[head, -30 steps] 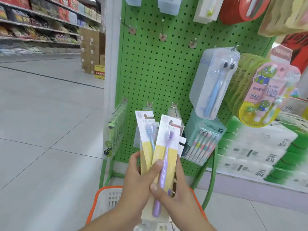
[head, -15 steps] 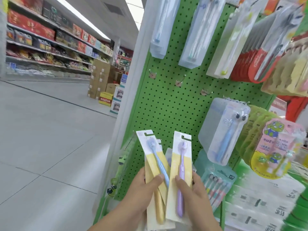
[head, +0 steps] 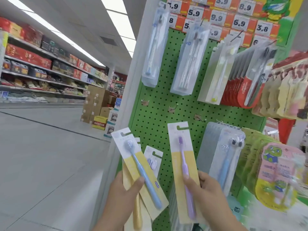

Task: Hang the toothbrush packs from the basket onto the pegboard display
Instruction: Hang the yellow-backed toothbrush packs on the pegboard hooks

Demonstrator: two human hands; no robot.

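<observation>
Before the pegboard, right hand pinches (apparently one) purple pack upright.

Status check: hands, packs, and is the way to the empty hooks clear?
Left hand grips fanned packs, blue pack on top. Right hand pinches purple pack, unhung. Empty hooks above, unobstructed.

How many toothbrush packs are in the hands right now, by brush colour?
Blue pack: 1, left hand
Yellow pack: 1, left hand
Pale purple pack, mostly hidden: 1, left hand
Purple pack: 1, right hand
Total: 4
</observation>
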